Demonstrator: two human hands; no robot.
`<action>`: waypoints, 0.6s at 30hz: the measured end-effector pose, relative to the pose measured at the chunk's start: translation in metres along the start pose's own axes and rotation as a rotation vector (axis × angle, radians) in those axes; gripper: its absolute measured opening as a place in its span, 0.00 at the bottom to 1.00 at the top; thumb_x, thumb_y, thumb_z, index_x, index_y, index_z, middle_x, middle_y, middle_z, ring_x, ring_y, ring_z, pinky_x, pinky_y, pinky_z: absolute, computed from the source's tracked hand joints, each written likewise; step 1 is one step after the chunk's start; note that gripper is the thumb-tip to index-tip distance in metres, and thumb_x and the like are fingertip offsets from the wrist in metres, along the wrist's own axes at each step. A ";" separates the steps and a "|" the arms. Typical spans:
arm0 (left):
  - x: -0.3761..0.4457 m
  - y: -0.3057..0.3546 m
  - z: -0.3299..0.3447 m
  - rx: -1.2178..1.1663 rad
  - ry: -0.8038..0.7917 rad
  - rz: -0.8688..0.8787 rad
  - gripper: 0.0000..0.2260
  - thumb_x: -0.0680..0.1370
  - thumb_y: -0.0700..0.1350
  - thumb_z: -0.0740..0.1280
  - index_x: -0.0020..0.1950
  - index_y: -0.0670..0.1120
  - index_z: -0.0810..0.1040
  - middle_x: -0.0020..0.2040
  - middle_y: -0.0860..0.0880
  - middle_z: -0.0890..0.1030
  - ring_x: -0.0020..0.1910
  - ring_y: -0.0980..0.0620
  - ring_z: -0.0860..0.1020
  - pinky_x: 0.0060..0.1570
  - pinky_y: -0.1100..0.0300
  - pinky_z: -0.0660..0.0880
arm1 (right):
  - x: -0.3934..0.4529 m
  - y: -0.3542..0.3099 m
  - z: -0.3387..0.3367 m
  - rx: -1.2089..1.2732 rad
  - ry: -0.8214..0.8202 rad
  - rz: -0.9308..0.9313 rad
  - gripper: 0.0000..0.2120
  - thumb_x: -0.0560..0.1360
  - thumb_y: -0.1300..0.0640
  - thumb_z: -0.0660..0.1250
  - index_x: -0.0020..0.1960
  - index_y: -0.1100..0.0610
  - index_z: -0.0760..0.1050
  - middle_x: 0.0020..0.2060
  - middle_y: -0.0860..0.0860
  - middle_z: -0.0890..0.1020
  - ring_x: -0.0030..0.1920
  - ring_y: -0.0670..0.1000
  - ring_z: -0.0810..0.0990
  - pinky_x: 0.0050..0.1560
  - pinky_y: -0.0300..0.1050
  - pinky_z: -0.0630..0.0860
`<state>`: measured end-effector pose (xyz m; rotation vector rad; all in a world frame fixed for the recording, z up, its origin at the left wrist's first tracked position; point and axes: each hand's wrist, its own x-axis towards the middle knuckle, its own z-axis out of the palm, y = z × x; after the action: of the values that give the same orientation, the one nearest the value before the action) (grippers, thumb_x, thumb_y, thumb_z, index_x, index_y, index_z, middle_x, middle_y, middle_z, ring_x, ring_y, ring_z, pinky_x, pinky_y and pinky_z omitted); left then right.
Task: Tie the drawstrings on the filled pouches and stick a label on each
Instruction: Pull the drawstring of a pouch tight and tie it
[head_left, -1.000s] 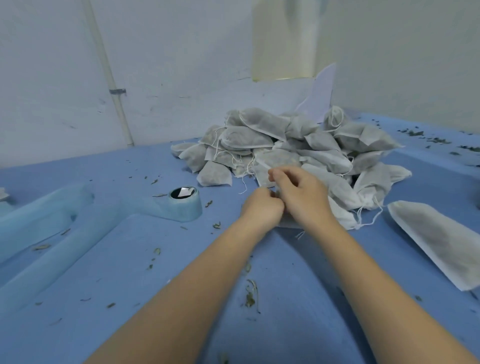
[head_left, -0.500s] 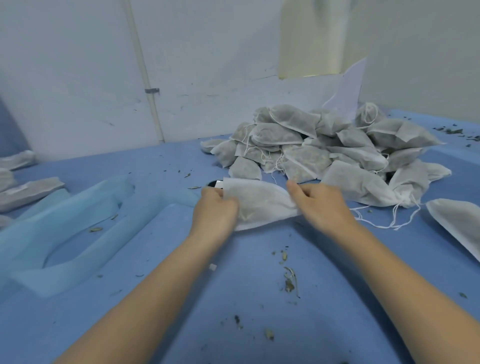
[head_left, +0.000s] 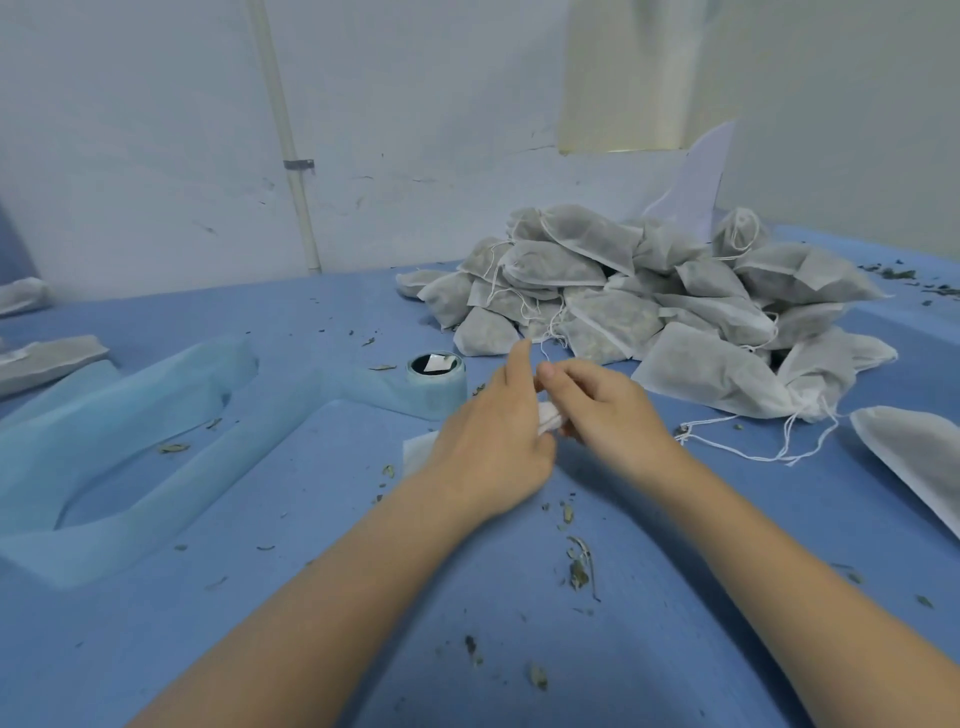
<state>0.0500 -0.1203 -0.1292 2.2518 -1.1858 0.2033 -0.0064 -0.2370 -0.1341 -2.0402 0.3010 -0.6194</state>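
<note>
Where blue table (head_left: 675, 649) meets white wall (head_left: 156, 156), leaf crumbs (head_left: 579, 571)

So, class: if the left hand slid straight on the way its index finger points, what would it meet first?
Probably the pile of pouches: the left hand points up and away toward its near edge, and a drawstring hangs just ahead. Depth is unclear.

Hands together at the middle of the table (head_left: 218, 623): left hand (head_left: 493, 447) touching right hand (head_left: 608, 410), a pouch (head_left: 549, 415) between them and under the left. Behind and to the right, a pile of pouches (head_left: 649, 301) against the wall. Left of the pile, just behind the left hand, a tape roll (head_left: 435, 379). At far right, a single pouch (head_left: 919, 457) lying flat.
</note>
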 end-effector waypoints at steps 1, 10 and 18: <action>0.000 -0.004 0.000 0.029 0.017 -0.003 0.33 0.76 0.44 0.61 0.76 0.47 0.47 0.58 0.45 0.74 0.56 0.44 0.74 0.48 0.54 0.69 | 0.001 0.001 -0.002 0.000 0.027 0.000 0.13 0.79 0.48 0.61 0.43 0.53 0.79 0.27 0.45 0.77 0.30 0.44 0.74 0.40 0.42 0.72; -0.008 -0.019 -0.013 0.266 0.129 0.137 0.14 0.81 0.57 0.52 0.58 0.52 0.72 0.46 0.49 0.79 0.48 0.46 0.76 0.40 0.56 0.64 | 0.003 0.002 -0.010 -0.138 0.014 0.060 0.24 0.75 0.42 0.66 0.23 0.51 0.74 0.20 0.44 0.69 0.24 0.44 0.64 0.30 0.38 0.62; -0.003 -0.013 -0.011 -0.280 0.117 -0.135 0.06 0.81 0.43 0.57 0.47 0.45 0.72 0.44 0.51 0.80 0.43 0.50 0.76 0.46 0.58 0.72 | 0.002 -0.009 0.001 0.781 -0.108 0.435 0.14 0.76 0.56 0.61 0.32 0.56 0.69 0.21 0.44 0.59 0.22 0.44 0.53 0.21 0.35 0.49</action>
<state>0.0597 -0.1061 -0.1265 2.0355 -0.9347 0.1067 -0.0044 -0.2322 -0.1266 -1.1986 0.3556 -0.2817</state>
